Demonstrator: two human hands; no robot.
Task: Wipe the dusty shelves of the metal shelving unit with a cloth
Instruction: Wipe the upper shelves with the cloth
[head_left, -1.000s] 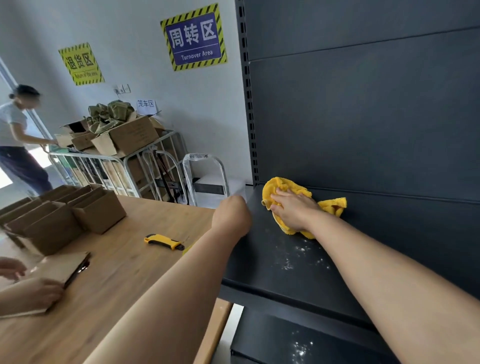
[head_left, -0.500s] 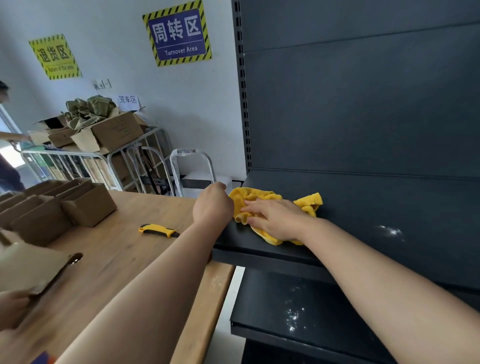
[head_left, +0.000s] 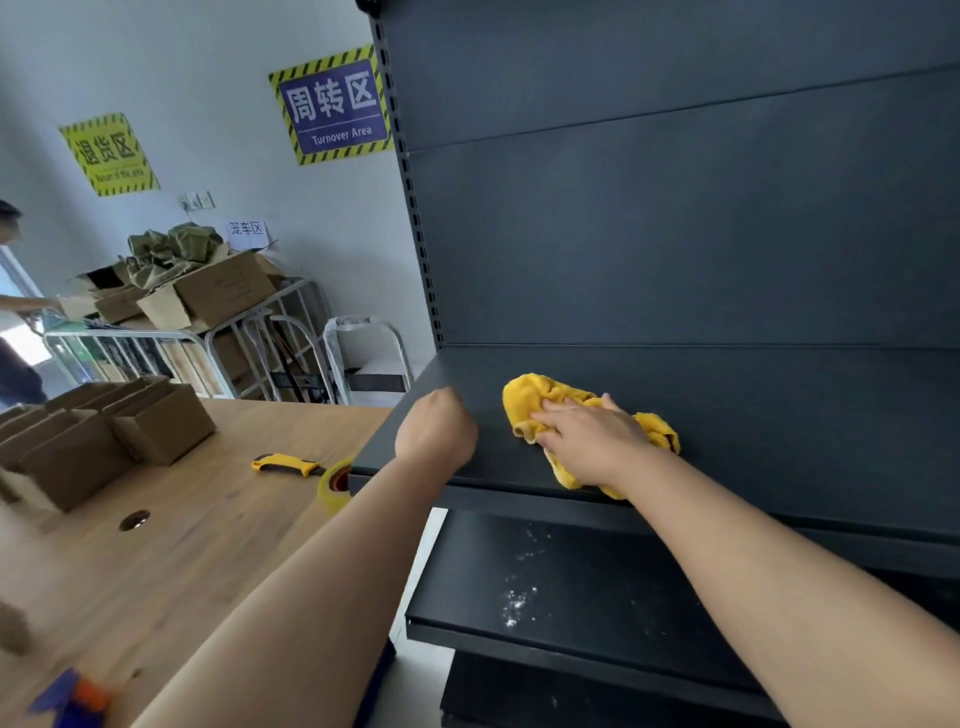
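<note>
Here, cloth (head_left: 530, 397) is pressed onto upper shelf (head_left: 779, 426) by flat R hand (head_left: 592, 441); L hand (head_left: 436, 431) is rested alongside, fisted.

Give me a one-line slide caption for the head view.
Shelf wipe: right hand presses a yellow cloth on the upper shelf, left hand fisted beside it; white dust speckles the lower shelf.

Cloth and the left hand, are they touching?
Apart. The head view shows a strip of bare dark shelf between the left hand and the cloth. Only the right hand presses on the cloth.
</note>
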